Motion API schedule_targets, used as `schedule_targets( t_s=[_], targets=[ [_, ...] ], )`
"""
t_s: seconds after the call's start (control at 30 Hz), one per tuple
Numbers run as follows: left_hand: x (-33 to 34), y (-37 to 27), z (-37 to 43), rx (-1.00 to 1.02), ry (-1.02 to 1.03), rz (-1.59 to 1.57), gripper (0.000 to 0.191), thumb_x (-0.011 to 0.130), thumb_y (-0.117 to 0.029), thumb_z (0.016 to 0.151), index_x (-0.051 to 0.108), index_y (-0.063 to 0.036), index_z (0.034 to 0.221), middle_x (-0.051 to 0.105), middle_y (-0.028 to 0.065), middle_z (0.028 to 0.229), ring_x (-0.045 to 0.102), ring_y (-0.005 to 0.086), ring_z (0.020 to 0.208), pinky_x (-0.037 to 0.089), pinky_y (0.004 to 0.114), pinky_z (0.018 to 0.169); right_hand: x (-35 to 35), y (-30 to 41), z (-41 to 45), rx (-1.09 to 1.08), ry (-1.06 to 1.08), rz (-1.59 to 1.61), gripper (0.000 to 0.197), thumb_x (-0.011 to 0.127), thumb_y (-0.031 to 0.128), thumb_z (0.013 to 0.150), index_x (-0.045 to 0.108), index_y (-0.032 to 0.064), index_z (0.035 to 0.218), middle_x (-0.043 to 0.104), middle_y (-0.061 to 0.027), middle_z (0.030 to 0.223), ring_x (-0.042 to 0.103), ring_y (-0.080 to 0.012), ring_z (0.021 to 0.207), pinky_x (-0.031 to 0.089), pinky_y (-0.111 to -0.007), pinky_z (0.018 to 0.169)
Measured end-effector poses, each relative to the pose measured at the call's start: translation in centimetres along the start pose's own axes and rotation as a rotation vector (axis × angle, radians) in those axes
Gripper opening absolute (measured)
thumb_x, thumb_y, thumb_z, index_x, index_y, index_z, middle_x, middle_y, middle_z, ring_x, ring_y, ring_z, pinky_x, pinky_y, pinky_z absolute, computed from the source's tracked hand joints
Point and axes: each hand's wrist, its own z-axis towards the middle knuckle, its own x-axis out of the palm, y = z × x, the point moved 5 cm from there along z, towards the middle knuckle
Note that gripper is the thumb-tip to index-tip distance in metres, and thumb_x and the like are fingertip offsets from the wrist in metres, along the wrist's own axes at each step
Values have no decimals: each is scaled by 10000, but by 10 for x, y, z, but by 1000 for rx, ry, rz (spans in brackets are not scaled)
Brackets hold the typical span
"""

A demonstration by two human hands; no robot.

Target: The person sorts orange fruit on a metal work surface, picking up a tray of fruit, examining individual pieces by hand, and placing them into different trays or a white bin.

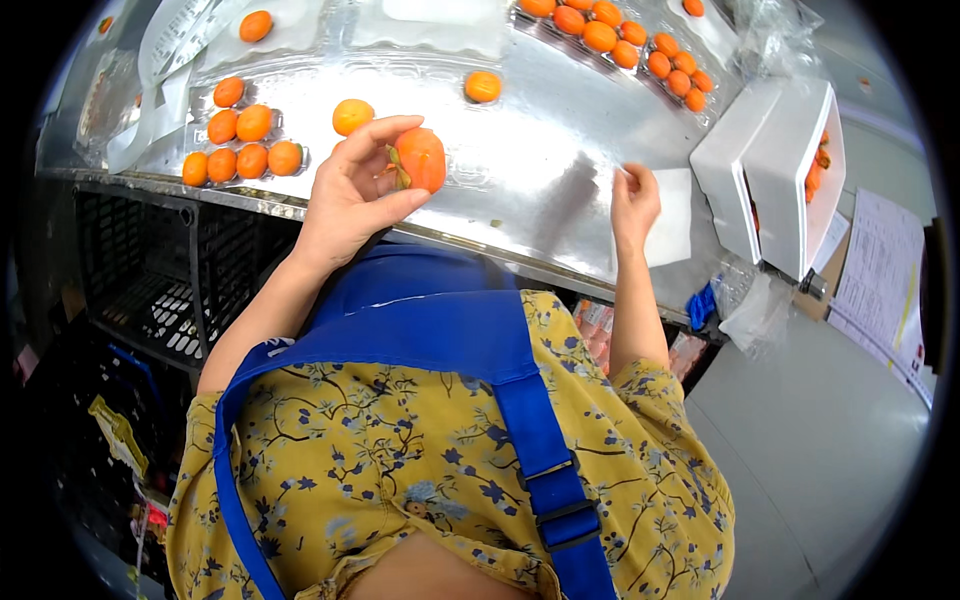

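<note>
My left hand [352,191] holds an orange persimmon [422,160] between thumb and fingers above the metal table [555,135], its green calyx turned towards the palm. Just behind that hand lies a yellower persimmon [352,117], and another persimmon [482,87] rests in a clear plastic tray farther right. Several persimmons [253,123] sit in clear plastic packs at the left. My right hand [635,201] has its fingers curled over the table beside a white sheet [669,217]; whether it holds something small cannot be told.
Packs of persimmons [600,36] stand at the back right. White foam boxes [780,165] with orange fruit inside lie tilted at the right edge. Printed paper strips [161,82] trail over the left. Black plastic crates [142,262] stand below the table's near edge.
</note>
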Motion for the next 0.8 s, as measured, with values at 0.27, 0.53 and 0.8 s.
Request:
schedule_targets(
  t_s=[0.27, 0.53, 0.8],
  targets=[
    [21, 4, 8, -120, 109, 79, 573, 665, 8, 734, 433, -34, 1256, 489, 90, 1178, 509, 152, 1045, 428, 297, 902, -32, -72, -44, 141, -123, -592, 208, 601, 211, 806, 571, 33, 909, 546, -127, 876, 551, -290, 835, 437, -392, 746],
    [16, -1, 3, -106, 110, 60, 564, 672, -2, 731, 443, -30, 1245, 494, 82, 1154, 515, 150, 1035, 434, 299, 899, -40, 5, -28, 37, -250, -80, 100, 567, 86, 831, 530, 26, 902, 541, -81, 748, 520, -171, 626, 432, -303, 568],
    [16, -3, 4, -139, 112, 177, 569, 693, -14, 719, 449, -10, 1232, 512, 69, 1097, 535, 137, 976, 450, 301, 878, 5, 197, -48, -264, 267, 412, 253, 579, -19, 803, 589, 31, 1051, 547, 4, 639, 462, -48, 539, 389, -198, 498]
  ],
)
